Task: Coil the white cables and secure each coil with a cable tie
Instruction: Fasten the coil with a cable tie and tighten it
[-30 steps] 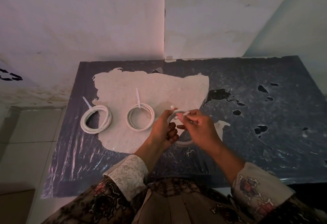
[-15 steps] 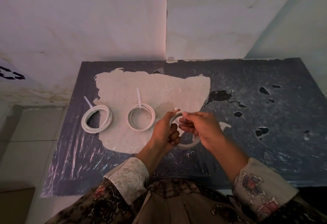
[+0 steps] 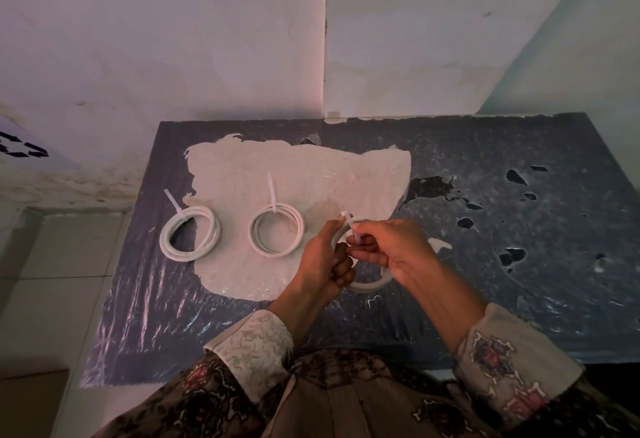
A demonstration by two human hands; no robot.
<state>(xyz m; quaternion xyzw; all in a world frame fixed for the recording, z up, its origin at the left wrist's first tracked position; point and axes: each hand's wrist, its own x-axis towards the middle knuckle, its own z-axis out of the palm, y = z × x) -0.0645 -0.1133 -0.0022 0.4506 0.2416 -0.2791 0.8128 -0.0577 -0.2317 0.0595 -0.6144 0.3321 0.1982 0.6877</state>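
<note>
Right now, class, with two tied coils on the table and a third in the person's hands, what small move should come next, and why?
Probably pull the cable tie snug. The left hand grips the third coil, the right hand pinches the tie's tail, and this coil is not yet laid beside the two tied coils.

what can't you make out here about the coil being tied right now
Head view only:
- third coil: the left hand and right hand cover most of it; turns cannot be counted.
- cable tie: whether its tail is threaded through its head is hidden by the fingers.
- tie heads on the left coil and middle coil: too small to see whether they are locked.
</note>
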